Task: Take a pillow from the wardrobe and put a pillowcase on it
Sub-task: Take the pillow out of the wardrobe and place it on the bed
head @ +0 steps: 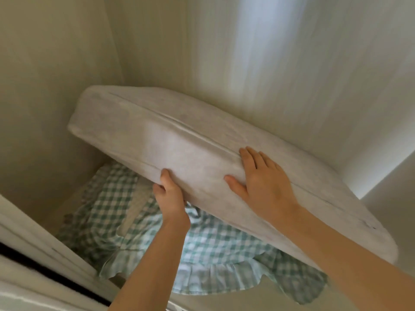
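Pale grey pillow (190,153) inside white wardrobe (56,86), tilted, far edge near back wall, right end lower. Left hand (171,198) grip clenched on near lower edge from beneath; right hand (265,182) flat on top, fingers spread, not closed. Green checked cloth (213,248) below, frill overhanging shelf edge. Open room above pillow.

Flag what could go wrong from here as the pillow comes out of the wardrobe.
1. The pillow lies on the green checked fabric; pulling it may drag that fabric off the shelf.
2. The right hand lies flat on top, no real grip; only the left hand pinches the lower edge, so the bulky pillow may tip or slip.
3. Its far corner sits close to the wardrobe wall and could catch.
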A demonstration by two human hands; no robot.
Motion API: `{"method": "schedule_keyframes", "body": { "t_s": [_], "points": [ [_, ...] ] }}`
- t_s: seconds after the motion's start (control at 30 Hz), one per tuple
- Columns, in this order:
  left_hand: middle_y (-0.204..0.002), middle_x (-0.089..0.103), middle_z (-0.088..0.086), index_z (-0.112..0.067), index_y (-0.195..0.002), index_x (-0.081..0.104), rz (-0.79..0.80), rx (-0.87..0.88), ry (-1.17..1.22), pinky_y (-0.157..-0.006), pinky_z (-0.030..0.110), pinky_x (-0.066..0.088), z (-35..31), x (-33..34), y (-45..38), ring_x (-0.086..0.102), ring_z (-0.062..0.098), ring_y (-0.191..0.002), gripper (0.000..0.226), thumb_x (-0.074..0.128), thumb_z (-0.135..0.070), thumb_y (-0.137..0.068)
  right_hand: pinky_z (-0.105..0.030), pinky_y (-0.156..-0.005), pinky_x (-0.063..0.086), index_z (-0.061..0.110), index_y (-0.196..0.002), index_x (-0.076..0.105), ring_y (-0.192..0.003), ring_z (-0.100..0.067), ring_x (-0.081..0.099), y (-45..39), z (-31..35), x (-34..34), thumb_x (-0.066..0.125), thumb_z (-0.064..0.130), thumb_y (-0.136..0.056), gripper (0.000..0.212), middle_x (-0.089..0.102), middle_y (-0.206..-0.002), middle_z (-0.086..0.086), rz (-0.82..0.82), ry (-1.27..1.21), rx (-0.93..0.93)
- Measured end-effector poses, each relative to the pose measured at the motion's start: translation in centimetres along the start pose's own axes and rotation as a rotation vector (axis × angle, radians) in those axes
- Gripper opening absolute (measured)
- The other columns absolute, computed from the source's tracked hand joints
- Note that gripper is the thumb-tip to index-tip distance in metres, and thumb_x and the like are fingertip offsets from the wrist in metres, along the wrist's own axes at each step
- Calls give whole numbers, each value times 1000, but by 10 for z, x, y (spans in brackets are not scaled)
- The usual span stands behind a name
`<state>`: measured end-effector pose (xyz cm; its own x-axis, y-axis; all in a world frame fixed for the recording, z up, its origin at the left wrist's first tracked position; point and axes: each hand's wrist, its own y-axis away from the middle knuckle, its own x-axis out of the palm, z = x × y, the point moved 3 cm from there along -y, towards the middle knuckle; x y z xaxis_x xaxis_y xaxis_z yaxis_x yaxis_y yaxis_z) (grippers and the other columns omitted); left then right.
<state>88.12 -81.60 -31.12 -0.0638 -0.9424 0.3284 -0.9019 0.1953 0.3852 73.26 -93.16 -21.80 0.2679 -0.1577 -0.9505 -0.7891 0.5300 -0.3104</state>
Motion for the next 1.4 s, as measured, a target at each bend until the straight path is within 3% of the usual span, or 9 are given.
{"method": "schedule_keyframes", "body": {
  "t_s": [0.1,0.2,0.3,0.37,0.53,0.73,0.9,1.2,1.4],
  "points": [
    [-142,45,-2,-36,-140,26,191,130,22,-104,51,46,7,22,37,52,21,-123,60,52,-52,-89,-49,-102,42,9,-147,30,-128,-38,47,-3,5,-8,17,65,-91,80,44,-146,-17,-10,-21,37],
    [-146,45,-11,-52,-142,21,274,212,71,-105,44,46,10,31,60,52,10,-126,66,60,-49,-89,-47,-98,44,12,-148,29,-123,-35,51,-3,6,-18,16,62,-93,75,47,-144,-15,-43,-39,32],
    [-148,43,-14,-55,-143,20,284,283,101,-101,35,49,4,35,71,51,6,-127,76,68,-52,-84,-46,-89,50,12,-146,35,-109,-35,59,-1,7,-31,21,55,-97,67,55,-136,-14,-116,-91,27],
    [-147,44,-16,-55,-142,23,274,299,121,-96,28,51,-4,37,79,52,4,-126,77,71,-52,-82,-46,-86,51,12,-145,38,-104,-36,60,2,9,-41,22,53,-97,65,57,-134,-13,-153,-129,29],
    [-147,42,-19,-53,-144,25,242,391,168,-100,33,50,-34,32,115,50,3,-128,78,71,-54,-82,-44,-78,50,13,-143,42,-97,-40,60,20,15,-80,32,50,-95,62,62,-129,-10,-276,-202,30],
    [-147,41,-23,-51,-146,24,197,613,139,-108,35,44,-80,12,173,47,-4,-129,75,68,-51,-85,-39,-88,43,16,-145,38,-107,-38,58,52,35,-127,36,58,-90,70,54,-140,-4,-411,-355,26],
    [-141,51,-16,-35,-148,32,120,785,100,-105,36,46,-115,-20,233,53,0,-125,75,71,-45,-85,-35,-86,40,19,-146,36,-109,-37,52,100,52,-170,44,58,-89,70,53,-140,-1,-502,-545,25],
    [-126,64,-18,-34,-138,46,-46,936,-75,-94,27,54,-113,-87,358,62,-3,-111,71,74,-57,-77,-34,-89,35,24,-150,27,-118,-34,43,217,49,-206,45,59,-91,71,44,-148,4,-442,-867,-53],
    [-126,63,-19,-32,-138,43,-137,995,-93,-88,16,53,-81,-126,431,61,-5,-111,70,74,-53,-79,-11,-91,24,22,-149,29,-125,-23,43,297,40,-215,50,55,-90,71,42,-150,4,-423,-1033,-142]
  ]
}}
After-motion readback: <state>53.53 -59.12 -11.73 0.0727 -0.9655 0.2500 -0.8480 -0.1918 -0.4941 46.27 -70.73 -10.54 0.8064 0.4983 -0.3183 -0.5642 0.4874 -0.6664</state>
